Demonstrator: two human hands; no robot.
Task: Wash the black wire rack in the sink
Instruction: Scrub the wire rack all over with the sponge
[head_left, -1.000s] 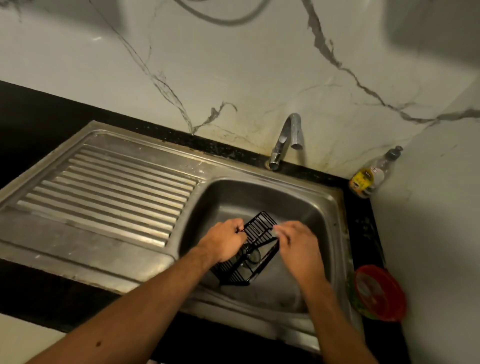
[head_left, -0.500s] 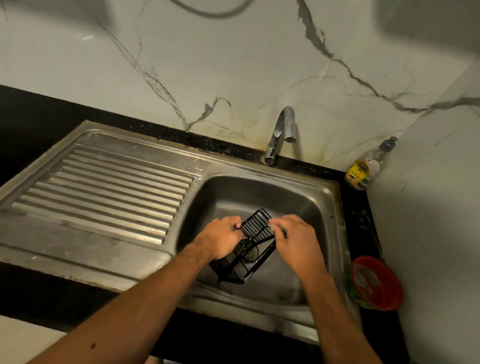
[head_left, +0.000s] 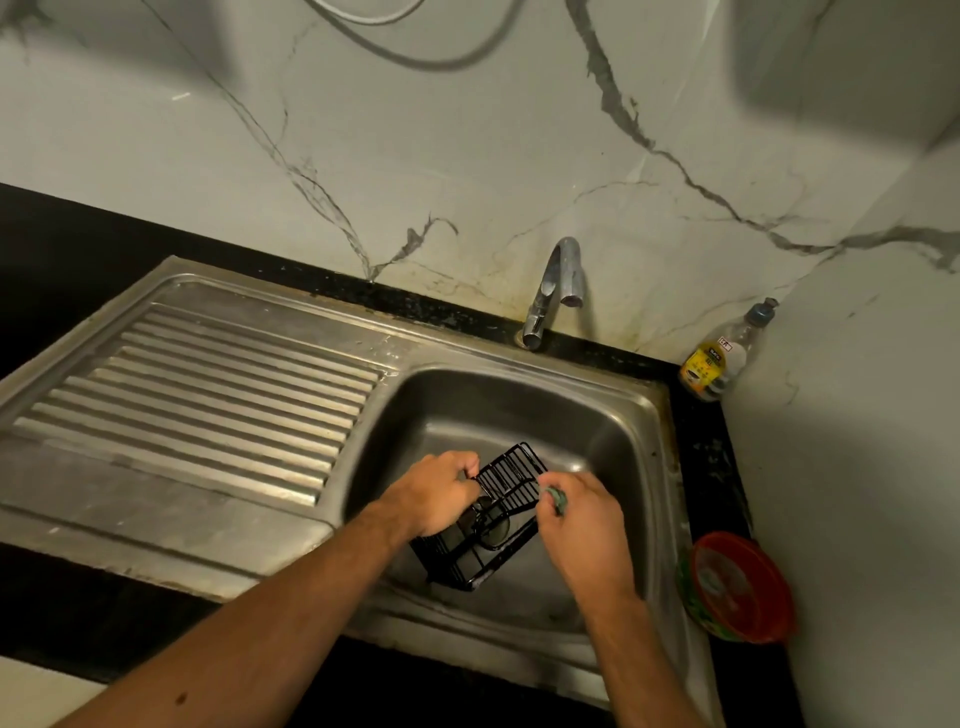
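Both my forearms reach in from the bottom edge and meet over the basin of the sink (head_left: 644, 415). My left hand (head_left: 434, 496) comes in from the lower left, knuckles up, its fingers curled over the near-left edge of the black wire rack (head_left: 493, 512) and gripping it. My right hand (head_left: 584, 519) comes from the lower right, its fingers bent round a small grey-green scrub pad (head_left: 555, 498), which it pinches against the rack's right side. The rack sits low in the basin, tilted, its gridded upper panel lifted toward the far side and its lower frame down near the front wall; the wires are thin, glossy and black, and a round dark shape shows through the middle, which I cannot make out. To the left lies the ribbed steel draining board (head_left: 208, 405). At the right, on the dark counter, sits a red-rimmed round container (head_left: 737, 587). Farther back stand the curved chrome tap (head_left: 553, 288) and a clear bottle with a yellow label (head_left: 724, 353) in the corner, against the veined marble wall (head_left: 467, 156).
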